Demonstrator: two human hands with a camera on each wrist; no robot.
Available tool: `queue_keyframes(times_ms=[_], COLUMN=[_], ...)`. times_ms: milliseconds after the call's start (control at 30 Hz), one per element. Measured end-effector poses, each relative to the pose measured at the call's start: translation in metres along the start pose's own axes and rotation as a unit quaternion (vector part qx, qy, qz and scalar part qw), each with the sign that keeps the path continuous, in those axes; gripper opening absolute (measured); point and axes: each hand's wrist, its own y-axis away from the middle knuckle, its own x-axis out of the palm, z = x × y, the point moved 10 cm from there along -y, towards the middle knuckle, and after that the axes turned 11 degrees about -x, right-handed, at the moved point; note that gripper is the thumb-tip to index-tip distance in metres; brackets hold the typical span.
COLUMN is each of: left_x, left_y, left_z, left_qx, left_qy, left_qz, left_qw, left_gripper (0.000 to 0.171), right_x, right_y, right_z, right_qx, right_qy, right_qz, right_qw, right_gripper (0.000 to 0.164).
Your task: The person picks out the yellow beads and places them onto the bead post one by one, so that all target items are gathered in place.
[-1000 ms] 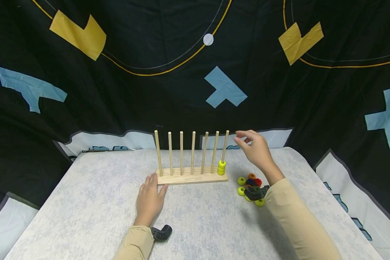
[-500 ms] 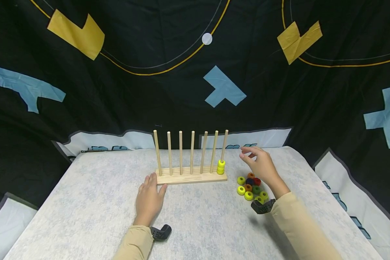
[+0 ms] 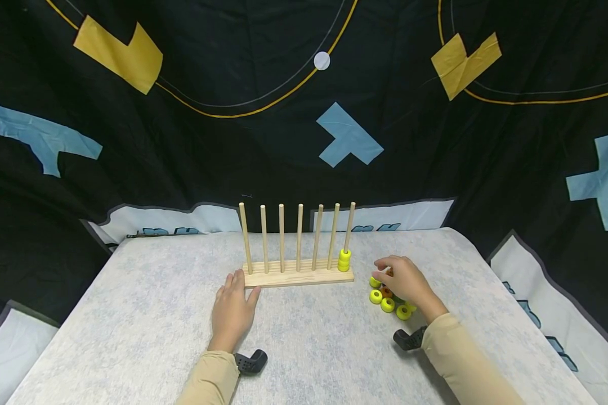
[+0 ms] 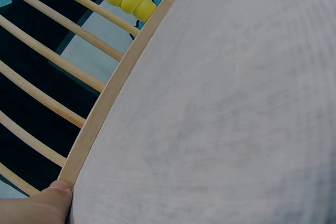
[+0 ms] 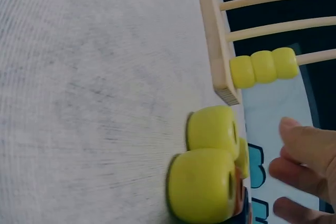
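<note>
A wooden peg rack (image 3: 294,278) with several upright pegs stands in the middle of the table. Three yellow beads (image 3: 344,260) are stacked on its rightmost peg, and the right wrist view shows the same yellow beads (image 5: 264,67). My left hand (image 3: 232,315) rests at the rack's left end, its thumb (image 4: 56,195) touching the front edge. Over the loose pile at the right hovers my right hand (image 3: 405,280), fingers apart and slightly bent, holding nothing. Yellow beads (image 3: 387,305) and an orange bead (image 3: 387,292) show below it; the hand covers other beads.
The pale patterned tablecloth (image 3: 304,349) spreads around the rack. Behind the table hangs a black cloth (image 3: 208,163) with blue and yellow patches. A black wrist device (image 3: 409,339) sits on the right wrist, another black device (image 3: 251,362) on the left.
My right hand has come down and toward me, from beside the rightmost peg's top to over the bead pile. The left hand and the stacked beads stay in place.
</note>
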Motion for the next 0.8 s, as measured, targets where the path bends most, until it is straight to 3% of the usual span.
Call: queue_keyframes(times_ms=[200, 800], left_x=[0.001, -0.001], left_y=[-0.001, 0.000], left_z=[0.001, 0.000], left_qx=[-0.004, -0.002], left_qy=[-0.002, -0.003], left_qz=[0.002, -0.002], left_qw=[1.0000, 1.0000], left_gripper=[0.073, 0.073], right_x=[0.011, 0.020], right_y=[-0.001, -0.001], right_z=[-0.006, -0.009], right_qx=[0.008, 0.022], right_qy=[0.019, 0.057], right_qz=[0.035, 0.052], right_qw=[0.999, 0.997], right_gripper=[0.036, 0.036])
